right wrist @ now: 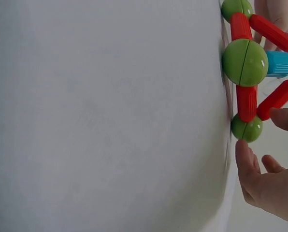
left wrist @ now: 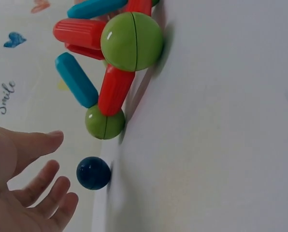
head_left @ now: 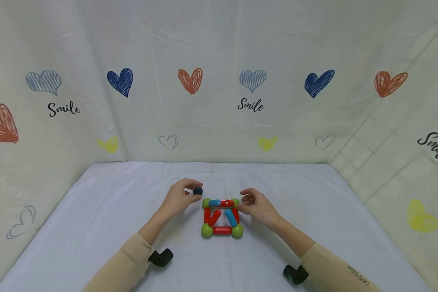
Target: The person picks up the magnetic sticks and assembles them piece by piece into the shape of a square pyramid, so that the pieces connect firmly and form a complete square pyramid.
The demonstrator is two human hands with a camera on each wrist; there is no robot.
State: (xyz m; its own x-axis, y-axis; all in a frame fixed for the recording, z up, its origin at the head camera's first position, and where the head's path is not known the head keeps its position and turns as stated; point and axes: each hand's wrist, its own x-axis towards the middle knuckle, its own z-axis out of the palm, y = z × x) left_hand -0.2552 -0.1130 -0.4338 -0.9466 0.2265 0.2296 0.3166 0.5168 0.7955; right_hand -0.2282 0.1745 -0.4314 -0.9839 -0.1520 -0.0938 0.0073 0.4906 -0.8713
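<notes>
A frame of magnetic building rods and balls stands on the table: red rods (head_left: 222, 230) join several green balls (head_left: 207, 230) at its corners. Red and blue rods (head_left: 230, 217) slant up from those corners. Just past its far-left corner is a dark blue ball (left wrist: 93, 173). My left hand (head_left: 179, 197) is around this ball, thumb and fingers spread, with a gap to the ball in the left wrist view. At the far-right green ball (right wrist: 246, 127), my right hand (head_left: 260, 207) has a fingertip right against it, and the thumb is beside the slanted red rod (right wrist: 277, 99).
A white cloth (head_left: 146, 182) covers the table. Behind and beside it hangs a pale curtain (head_left: 219, 121) with hearts and the word Smile. Black wrist devices (head_left: 161, 257) show below both forearms.
</notes>
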